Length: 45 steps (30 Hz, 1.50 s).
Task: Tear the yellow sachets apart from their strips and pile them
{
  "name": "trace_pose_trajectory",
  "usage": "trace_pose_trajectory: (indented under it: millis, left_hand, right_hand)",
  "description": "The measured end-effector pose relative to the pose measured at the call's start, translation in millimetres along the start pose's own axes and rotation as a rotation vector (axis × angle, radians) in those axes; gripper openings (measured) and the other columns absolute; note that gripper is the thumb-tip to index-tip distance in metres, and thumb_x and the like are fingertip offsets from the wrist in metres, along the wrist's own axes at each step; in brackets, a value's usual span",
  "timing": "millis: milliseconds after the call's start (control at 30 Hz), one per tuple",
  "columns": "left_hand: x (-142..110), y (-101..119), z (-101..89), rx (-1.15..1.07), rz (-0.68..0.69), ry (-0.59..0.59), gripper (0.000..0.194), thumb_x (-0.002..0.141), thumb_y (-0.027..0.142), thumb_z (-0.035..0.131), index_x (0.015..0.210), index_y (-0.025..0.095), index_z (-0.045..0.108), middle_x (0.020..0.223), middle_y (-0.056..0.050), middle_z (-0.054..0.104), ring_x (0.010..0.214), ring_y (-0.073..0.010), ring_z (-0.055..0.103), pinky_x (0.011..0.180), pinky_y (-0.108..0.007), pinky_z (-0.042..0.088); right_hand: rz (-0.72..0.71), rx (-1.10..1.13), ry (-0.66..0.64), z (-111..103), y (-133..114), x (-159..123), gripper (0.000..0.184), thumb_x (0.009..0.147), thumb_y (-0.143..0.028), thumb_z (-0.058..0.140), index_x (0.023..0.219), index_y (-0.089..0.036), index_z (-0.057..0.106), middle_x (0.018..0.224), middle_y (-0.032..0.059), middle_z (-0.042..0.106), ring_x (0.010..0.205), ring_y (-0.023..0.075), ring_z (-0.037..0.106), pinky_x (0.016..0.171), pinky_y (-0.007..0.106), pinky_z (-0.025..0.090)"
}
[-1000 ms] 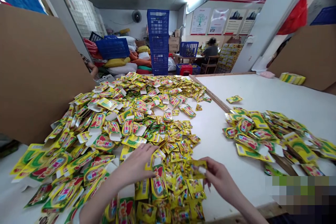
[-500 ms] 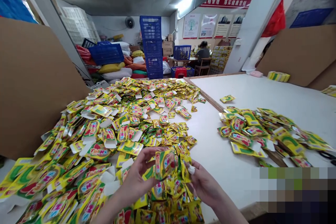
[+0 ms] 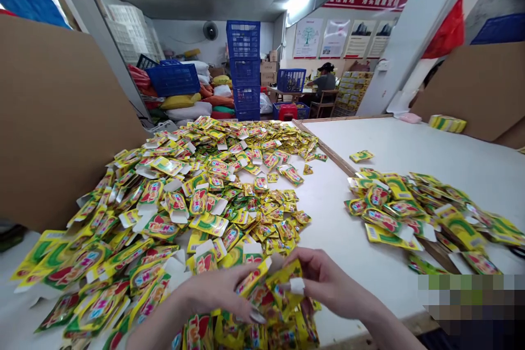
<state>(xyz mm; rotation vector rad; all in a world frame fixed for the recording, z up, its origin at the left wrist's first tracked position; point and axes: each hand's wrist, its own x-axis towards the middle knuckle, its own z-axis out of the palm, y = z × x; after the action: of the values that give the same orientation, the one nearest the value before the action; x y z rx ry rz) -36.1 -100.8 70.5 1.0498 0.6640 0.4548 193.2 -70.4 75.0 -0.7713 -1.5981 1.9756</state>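
Observation:
My left hand (image 3: pixel 223 291) is closed around a small yellow carton (image 3: pixel 255 279) whose end flap stands open towards the right. In my right hand (image 3: pixel 328 287) a shiny yellow sachet (image 3: pixel 287 280) is pinched, close against the carton's open end. Something white is wrapped round a digit of the right hand. Beneath both hands lie several more sachets (image 3: pixel 283 333) at the near table edge, partly hidden by the fingers. To the left spreads a large heap of printed yellow and green cartons (image 3: pixel 96 279), many with white flaps open.
Another pile of cartons (image 3: pixel 400 205) lies to the right, across a wooden strip (image 3: pixel 328 150) on the white table (image 3: pixel 414 145). Cardboard sheets (image 3: pixel 61 126) wall off the left side. Behind are stacked blue crates (image 3: pixel 245 74), sacks and a seated person (image 3: pixel 325 83).
Both hands have moved lower and closer together. The carton has turned from its printed face to its edge, and the right hand's sachet now meets it. My view has shifted slightly left.

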Motion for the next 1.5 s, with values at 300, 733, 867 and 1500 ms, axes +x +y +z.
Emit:
trace_pose_trajectory:
  millis: [300,733,867,1500]
  left_hand:
    - [26,-14,44.2,-0.014,0.105,0.208,0.032,0.052,0.01,0.072,0.08,0.017,0.059,0.07,0.005,0.056,0.068,-0.0115,0.051,0.073,-0.027,0.041]
    - [34,-28,60.2,0.097,0.117,0.328,0.038,0.057,0.005,0.058,0.094,0.015,0.058,0.075,0.003,0.056,0.069,-0.012,0.049,0.068,-0.025,0.042]
    - [34,-51,58.3,0.008,0.144,0.235,0.061,0.059,0.011,0.066,0.117,0.02,0.047,0.094,-0.001,0.06,0.085,-0.018,0.055,0.081,-0.032,0.042]
    - [38,-35,-17.2,1.149,0.182,0.886,0.026,0.087,0.029,0.036,0.105,0.022,0.053,0.106,-0.007,0.061,0.101,-0.0193,0.055,0.089,-0.033,0.043]
  right_hand:
    - [-0.401,-0.018,0.323,6,1,-5,0.014,0.077,-0.016,0.059,0.089,-0.023,0.057,0.086,0.0004,0.05,0.048,0.0056,0.051,0.036,0.017,0.045]
    - [-0.155,-0.939,-0.003,14,-34,-16,0.042,0.067,0.003,0.044,0.094,-0.023,0.062,0.088,0.0019,0.055,0.083,0.014,0.053,0.075,0.025,0.041]
    - [-0.059,-0.686,0.064,6,-15,-25,0.028,0.071,-0.005,0.047,0.09,-0.02,0.06,0.086,0.0011,0.06,0.068,0.011,0.056,0.059,0.02,0.044]
    - [-0.149,-1.363,1.11,-156,-17,-66,0.033,0.075,-0.023,0.046,0.105,-0.017,0.059,0.085,0.0113,0.066,0.055,0.02,0.059,0.055,0.035,0.047]
